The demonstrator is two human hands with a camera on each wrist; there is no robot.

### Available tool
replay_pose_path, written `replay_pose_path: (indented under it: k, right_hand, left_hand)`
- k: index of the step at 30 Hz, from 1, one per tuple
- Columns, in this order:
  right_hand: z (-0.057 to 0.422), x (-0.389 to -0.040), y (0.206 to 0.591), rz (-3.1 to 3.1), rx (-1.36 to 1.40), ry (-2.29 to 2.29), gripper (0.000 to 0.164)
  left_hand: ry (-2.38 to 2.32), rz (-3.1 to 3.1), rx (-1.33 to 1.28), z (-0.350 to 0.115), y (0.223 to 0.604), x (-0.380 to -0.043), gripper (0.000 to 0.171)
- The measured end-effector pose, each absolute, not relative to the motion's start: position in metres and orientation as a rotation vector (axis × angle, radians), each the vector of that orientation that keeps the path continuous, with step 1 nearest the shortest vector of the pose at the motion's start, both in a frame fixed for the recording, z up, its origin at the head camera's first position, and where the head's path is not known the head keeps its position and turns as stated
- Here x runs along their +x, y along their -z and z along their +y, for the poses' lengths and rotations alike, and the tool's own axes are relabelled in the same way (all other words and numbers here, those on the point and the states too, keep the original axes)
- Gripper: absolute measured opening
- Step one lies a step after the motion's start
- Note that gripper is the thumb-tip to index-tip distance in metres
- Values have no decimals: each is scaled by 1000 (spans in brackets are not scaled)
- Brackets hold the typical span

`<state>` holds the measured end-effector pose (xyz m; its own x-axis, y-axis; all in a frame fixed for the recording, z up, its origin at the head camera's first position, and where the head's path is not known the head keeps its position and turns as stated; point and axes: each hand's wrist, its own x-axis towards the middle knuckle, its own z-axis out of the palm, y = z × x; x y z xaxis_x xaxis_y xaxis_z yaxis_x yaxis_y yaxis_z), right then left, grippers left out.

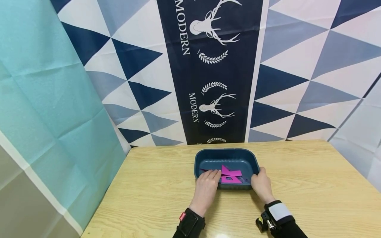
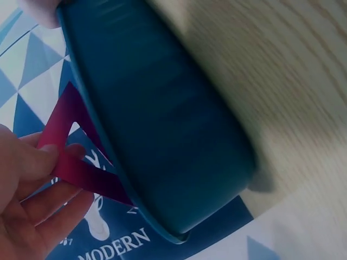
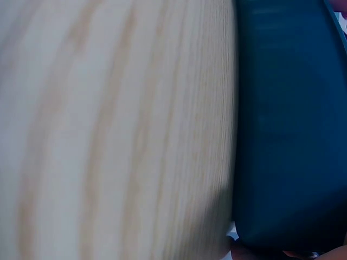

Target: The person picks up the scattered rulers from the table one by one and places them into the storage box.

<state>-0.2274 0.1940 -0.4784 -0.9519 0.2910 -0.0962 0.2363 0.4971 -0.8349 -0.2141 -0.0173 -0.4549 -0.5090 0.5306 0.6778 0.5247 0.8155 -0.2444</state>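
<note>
A dark teal plastic bin [image 1: 227,154] stands on the table, with flat magenta cut-out pieces [image 1: 232,173] lying in it. My left hand [image 1: 207,185] reaches over the bin's near left side. In the left wrist view, its thumb and fingers pinch a flat, angular magenta piece [image 2: 87,177], whose lower part is hidden behind the bin's wall. Around the bin's right end my right hand [image 1: 262,185] grips the rim near the front corner. The right wrist view shows mostly the bin's outer side [image 3: 293,130], with a little of the fingers at the lower edge.
The light wood table [image 1: 148,191] extends on both sides of the bin. Behind it hangs a patterned cloth [image 1: 217,72] with triangles and deer heads. A turquoise curtain [image 1: 59,99] hangs along the left side.
</note>
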Motion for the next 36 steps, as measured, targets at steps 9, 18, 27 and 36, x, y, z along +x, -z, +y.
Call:
replay_pose_path:
  k: [9,18,27,36]
  right_hand:
    - [193,-226,482,-2679,-477,-1453,49]
    - [195,-228,481,-2674,-461,-1449,48]
    - [195,-229,480,-2673,-477,-1464,50]
    - [195,-231,480,-2661,-469,-1457,49]
  left_hand:
    - [-96,-2302,-787,-16,468,-218,26]
    - [-84,-2323,-750,-6,468,-230,25]
    - [-162,-2304,-704,5,465,-241,10]
    - [-84,-2302,-703,9,474,-242,16]
